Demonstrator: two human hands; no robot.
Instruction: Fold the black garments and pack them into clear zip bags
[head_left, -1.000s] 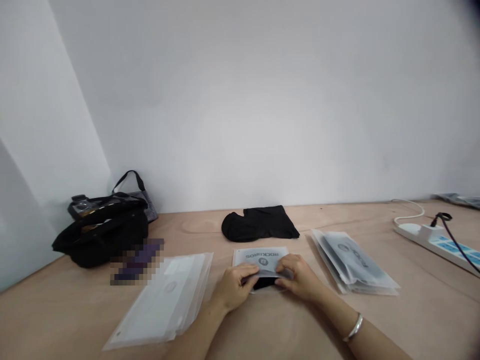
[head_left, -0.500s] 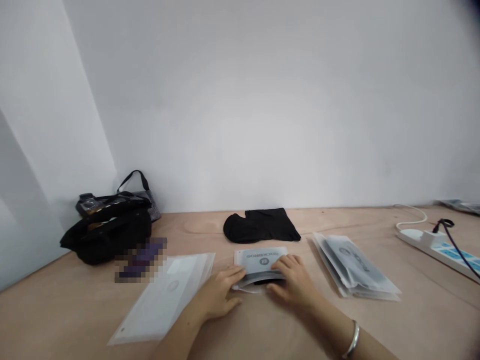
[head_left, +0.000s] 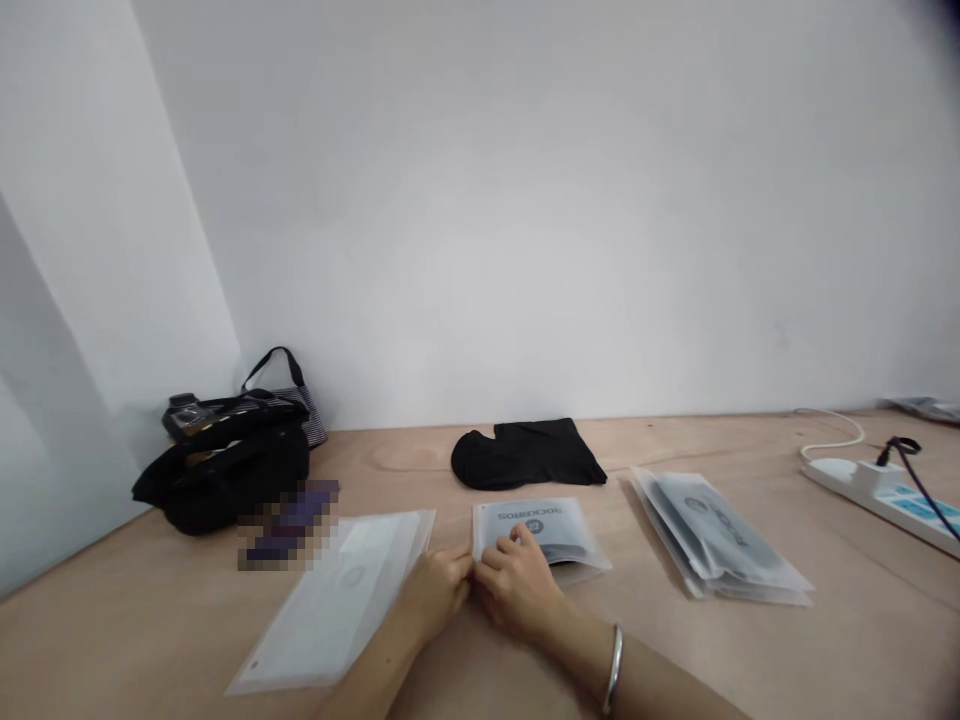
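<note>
A frosted zip bag (head_left: 574,520) printed ROCKBROS lies in front of me with something dark inside, its near edge gaping at the right. My left hand (head_left: 441,592) has its fingers closed at the bag's near left corner. Right beside it, my right hand (head_left: 517,588) is closed on the same corner and covers part of the bag's front. The corner itself is hidden behind the fingers. Just beyond the bag lies a folded black cloth piece (head_left: 529,455) with a rounded left end.
Flat frosted bags (head_left: 330,605) lie at left, and filled frosted bags (head_left: 716,535) are stacked at right. A black bag (head_left: 225,480) with a bottle (head_left: 187,412) stands at the far left beside a blurred purple item (head_left: 292,522). A power strip (head_left: 892,500) with cables lies far right.
My right hand has moved left from the bag's right side to its near left corner, meeting my left hand. Both hands' fingers have closed there. The view has shifted slightly.
</note>
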